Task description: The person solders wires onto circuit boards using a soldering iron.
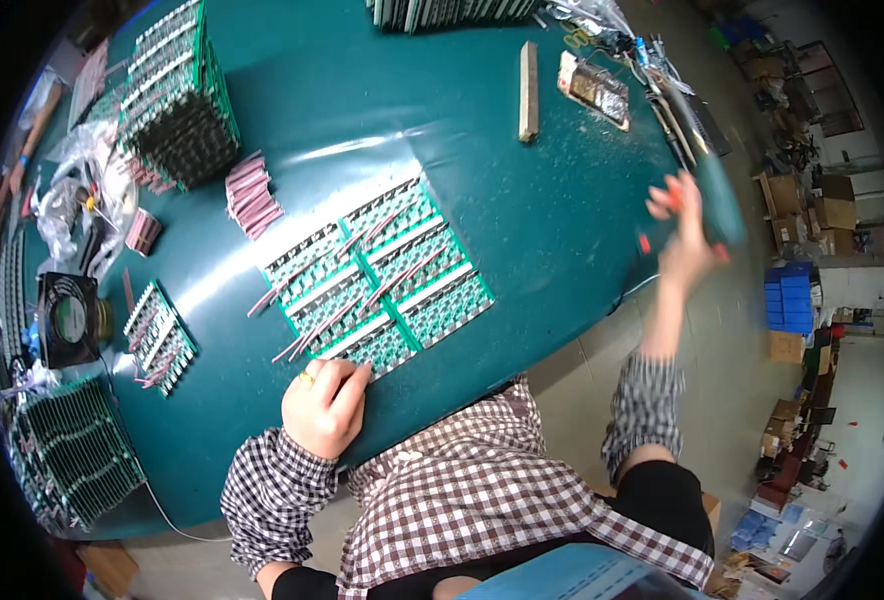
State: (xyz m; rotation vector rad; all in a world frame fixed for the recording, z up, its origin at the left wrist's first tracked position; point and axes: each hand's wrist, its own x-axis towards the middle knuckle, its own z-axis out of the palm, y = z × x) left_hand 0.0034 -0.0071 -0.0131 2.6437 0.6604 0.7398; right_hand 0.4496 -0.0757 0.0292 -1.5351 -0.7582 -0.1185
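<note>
Panels of green circuit boards [417, 275] lie side by side on the green table mat, with thin pink wires [327, 328] across them. Curled fingers of my left hand [324, 408] grip the near-left corner of these boards at the table's front edge; the fingertips are partly hidden. Off the table's right side, my right hand [687, 235] is raised and smeared by motion. Its fingers wrap round a green hand tool [722, 205] with red parts, too blurred to name its kind.
A tall stack of circuit boards [182, 135] stands far left, beside a bundle of pink wires [252, 195]. A small wired board [160, 338], a black fan [67, 320] and another board stack [77, 455] sit left. A bar [529, 90] and a stained tray [597, 88] lie far right.
</note>
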